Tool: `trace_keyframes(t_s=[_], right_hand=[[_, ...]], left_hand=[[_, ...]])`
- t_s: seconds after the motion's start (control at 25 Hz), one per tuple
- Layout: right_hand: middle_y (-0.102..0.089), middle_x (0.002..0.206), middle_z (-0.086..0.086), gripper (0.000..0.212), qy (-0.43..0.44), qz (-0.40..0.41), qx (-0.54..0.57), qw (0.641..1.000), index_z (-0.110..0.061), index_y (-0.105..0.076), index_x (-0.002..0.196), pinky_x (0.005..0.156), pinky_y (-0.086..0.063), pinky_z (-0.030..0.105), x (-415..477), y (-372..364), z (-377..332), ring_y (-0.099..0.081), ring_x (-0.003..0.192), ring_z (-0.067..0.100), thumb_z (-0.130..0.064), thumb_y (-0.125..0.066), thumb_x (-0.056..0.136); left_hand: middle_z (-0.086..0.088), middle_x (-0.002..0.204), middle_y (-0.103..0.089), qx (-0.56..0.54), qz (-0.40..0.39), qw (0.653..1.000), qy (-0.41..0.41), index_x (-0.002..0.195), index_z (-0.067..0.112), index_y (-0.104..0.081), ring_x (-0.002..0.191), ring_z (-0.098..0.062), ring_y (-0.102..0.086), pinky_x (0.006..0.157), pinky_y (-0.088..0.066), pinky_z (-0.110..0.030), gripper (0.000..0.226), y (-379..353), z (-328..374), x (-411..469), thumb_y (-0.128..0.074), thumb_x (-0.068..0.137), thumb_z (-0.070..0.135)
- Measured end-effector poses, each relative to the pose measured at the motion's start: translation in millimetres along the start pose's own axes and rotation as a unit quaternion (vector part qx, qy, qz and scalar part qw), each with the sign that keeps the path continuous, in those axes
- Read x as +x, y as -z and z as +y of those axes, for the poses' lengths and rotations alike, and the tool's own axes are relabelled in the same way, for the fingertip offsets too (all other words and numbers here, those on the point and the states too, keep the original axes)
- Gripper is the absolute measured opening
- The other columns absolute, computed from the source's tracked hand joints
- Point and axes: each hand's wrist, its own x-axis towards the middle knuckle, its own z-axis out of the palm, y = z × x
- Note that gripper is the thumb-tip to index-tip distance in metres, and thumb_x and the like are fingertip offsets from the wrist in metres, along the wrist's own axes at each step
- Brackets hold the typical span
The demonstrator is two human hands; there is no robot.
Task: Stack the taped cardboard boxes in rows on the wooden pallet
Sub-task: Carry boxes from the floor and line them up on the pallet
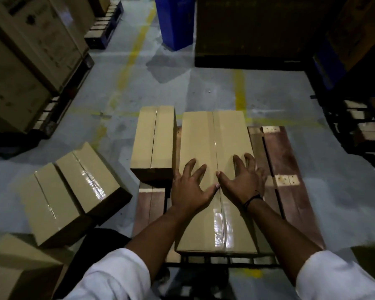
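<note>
Both hands are laid open on the top of a long taped cardboard box (217, 144). The left hand (191, 187) is spread flat on one side of the tape seam, and the right hand (243, 180), with a dark wristband (252, 200), is pressed on the other side, fingers fanned and slightly arched; nothing is gripped by either. That box is set lengthwise on the wooden pallet (290, 182), whose reddish-brown slats are left bare on the right. A second taped box (153, 139) is placed just beside it on the left, its far end reaching past the pallet's edge. The pallet is carried by a grey concrete floor (204, 87) marked with worn yellow lines (239, 92). On the floor to the left, two more sealed boxes (89, 178) (52, 204) are laid side by side, touching, and another carton (15, 269) is seen at the bottom left; all are taped shut, so no contents are shown. Farther off, large printed cartons (26, 61) are stacked on pallets at the left, a blue bin (174, 20) is seen at the far end, and a dark stack (258, 29) is seen beside it.
</note>
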Motion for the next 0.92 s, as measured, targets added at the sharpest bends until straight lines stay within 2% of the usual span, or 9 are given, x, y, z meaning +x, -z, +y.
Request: trace_keyframes(t_s=[0.2, 0.4, 0.52, 0.6, 0.72, 0.8, 0.88, 0.92], right_hand=[[-0.014, 0.165, -0.004, 0.088, -0.002, -0.022, -0.010, 1.000, -0.035, -0.036, 0.155, 0.116, -0.030, 0.056, 72, -77, 11, -0.032, 0.143, 0.039, -0.082, -0.047, 0.081], [-0.015, 0.165, -0.006, 0.087, -0.016, -0.031, -0.025, 0.999, -0.035, -0.036, 0.155, 0.113, -0.030, 0.056, 170, -186, 16, -0.036, 0.140, 0.038, -0.082, -0.048, 0.082], [-0.016, 0.166, -0.006, 0.085, 0.003, -0.016, -0.010, 1.000, -0.036, -0.036, 0.155, 0.114, -0.028, 0.052, 245, -246, 9, -0.031, 0.143, 0.038, -0.081, -0.050, 0.084], [-0.017, 0.166, -0.005, 0.081, 0.027, -0.015, -0.012, 0.999, -0.036, -0.036, 0.155, 0.114, -0.029, 0.052, 287, -280, 4, -0.029, 0.143, 0.039, -0.077, -0.053, 0.086], [-0.012, 0.169, -0.002, 0.080, 0.053, -0.070, 0.001, 0.996, -0.035, -0.034, 0.156, 0.112, -0.034, 0.055, 324, -328, 8, -0.026, 0.144, 0.040, -0.070, -0.058, 0.089], [-0.008, 0.170, 0.001, 0.083, 0.050, -0.123, -0.012, 0.991, -0.036, -0.032, 0.157, 0.113, -0.033, 0.058, 321, -353, 18, -0.022, 0.147, 0.042, -0.073, -0.058, 0.087], [0.000, 0.171, 0.000, 0.091, 0.062, -0.156, -0.062, 0.984, -0.041, -0.023, 0.158, 0.116, -0.024, 0.063, 300, -372, 27, -0.009, 0.151, 0.040, -0.083, -0.047, 0.081], [0.005, 0.171, -0.003, 0.094, 0.076, -0.159, -0.082, 0.981, -0.043, -0.016, 0.159, 0.117, -0.018, 0.065, 286, -379, 32, -0.002, 0.153, 0.039, -0.086, -0.042, 0.079]], left_hand=[[0.017, 0.167, -0.012, 0.001, -0.038, 0.999, 0.012, 0.157, 0.044, -0.031, 0.151, -0.031, -0.016, 0.116, -0.035, -0.056, 0.085, -48, -44, 68, -0.048, 0.083, 0.082], [0.016, 0.169, -0.008, 0.005, -0.067, 0.998, 0.001, 0.159, 0.044, -0.024, 0.156, -0.029, -0.008, 0.124, -0.019, -0.055, 0.087, -121, -120, 171, -0.045, 0.084, 0.084], [0.013, 0.169, -0.009, -0.021, -0.037, 0.999, -0.002, 0.159, 0.042, -0.027, 0.156, -0.020, -0.011, 0.126, -0.018, -0.053, 0.087, -155, -163, 241, -0.047, 0.084, 0.084], [0.012, 0.169, -0.007, -0.030, -0.023, 0.999, 0.002, 0.159, 0.043, -0.026, 0.156, -0.023, -0.010, 0.125, -0.018, -0.050, 0.088, -173, -194, 284, -0.052, 0.085, 0.082], [0.007, 0.172, 0.009, 0.028, -0.099, 0.995, 0.010, 0.163, 0.039, -0.007, 0.157, -0.037, 0.001, 0.123, -0.014, -0.052, 0.091, -201, -248, 323, -0.053, 0.092, 0.071], [-0.004, 0.169, 0.023, 0.088, -0.163, 0.983, 0.014, 0.163, 0.030, 0.012, 0.155, -0.042, 0.014, 0.125, -0.001, -0.053, 0.092, -223, -287, 326, -0.044, 0.099, 0.065], [-0.008, 0.165, 0.033, 0.127, -0.166, 0.978, -0.001, 0.160, 0.024, 0.024, 0.151, -0.041, 0.027, 0.126, 0.007, -0.054, 0.086, -242, -316, 313, -0.027, 0.103, 0.064], [-0.007, 0.165, 0.034, 0.139, -0.149, 0.979, -0.011, 0.160, 0.020, 0.023, 0.151, -0.039, 0.029, 0.126, 0.007, -0.054, 0.084, -249, -325, 306, -0.021, 0.103, 0.064]])
